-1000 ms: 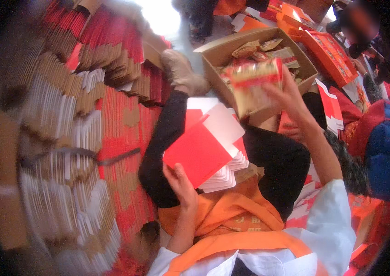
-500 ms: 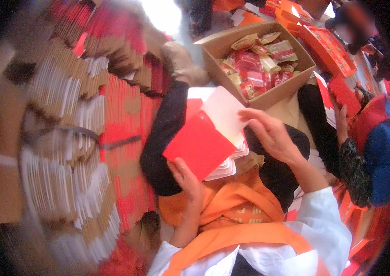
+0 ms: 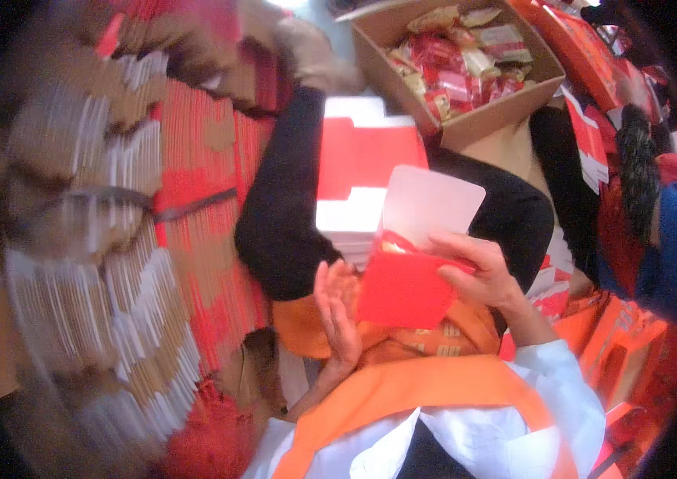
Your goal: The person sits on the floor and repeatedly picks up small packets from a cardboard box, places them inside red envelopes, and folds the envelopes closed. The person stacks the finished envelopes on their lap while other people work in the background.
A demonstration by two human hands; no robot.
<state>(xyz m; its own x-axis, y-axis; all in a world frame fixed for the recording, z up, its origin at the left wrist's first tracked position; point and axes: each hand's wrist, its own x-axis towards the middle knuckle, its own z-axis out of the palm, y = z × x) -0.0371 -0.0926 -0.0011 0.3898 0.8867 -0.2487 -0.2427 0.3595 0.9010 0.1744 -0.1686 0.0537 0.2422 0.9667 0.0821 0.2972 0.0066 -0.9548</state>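
Note:
In front of my lap is a small red carton (image 3: 406, 291), its top gaping and a pale flap (image 3: 434, 199) standing up at the far side. Something small and yellowish shows just inside its mouth, too blurred to name. My right hand (image 3: 478, 267) grips the carton at its right side, fingers over the rim. Beside its left edge, my left hand (image 3: 340, 315) is open with fingers stretched out, holding nothing; whether it touches the carton I cannot tell. Beyond them, between my legs, lies a stack of flat red-and-white cartons (image 3: 366, 152).
A brown cardboard box (image 3: 506, 108) of red and gold wrapped packets (image 3: 450, 68) stands ahead. Long rows of flattened cartons (image 3: 206, 215), strapped with a dark band, fill the left. At right is a person in blue (image 3: 662, 263), near orange-red boxes (image 3: 614, 335).
The red carton, flat-looking before, has come nearer to me and now gapes at the top. My left hand has let go of it, while my right hand has moved from the flap to the carton's side.

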